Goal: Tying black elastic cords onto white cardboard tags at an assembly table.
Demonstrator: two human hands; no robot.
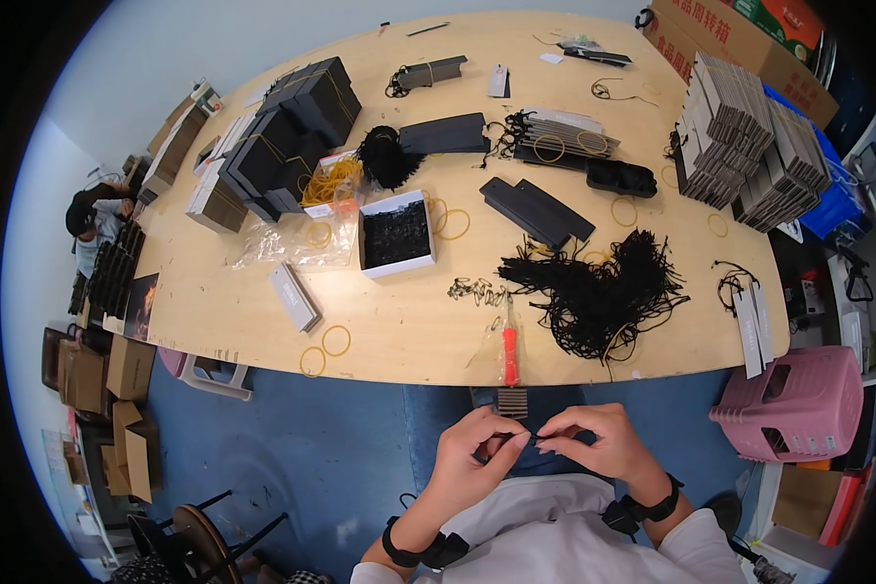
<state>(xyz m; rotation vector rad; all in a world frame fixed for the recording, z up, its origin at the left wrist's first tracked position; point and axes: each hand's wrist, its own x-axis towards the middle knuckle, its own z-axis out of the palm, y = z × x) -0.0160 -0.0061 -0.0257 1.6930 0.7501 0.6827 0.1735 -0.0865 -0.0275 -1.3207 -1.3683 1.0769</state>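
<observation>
Before table (409, 341), left hand (475, 450) and right hand (599, 440) pinch thin black piece (534, 437), perhaps cord, mostly hidden

Red characters stand in 2 rows on the brown carton (711, 37); pale characters mark the green-and-red package (786, 24). Grey lettering, too small to read surely, runs along the pale tag stack (293, 298) and the corded tags (752, 328).
</observation>
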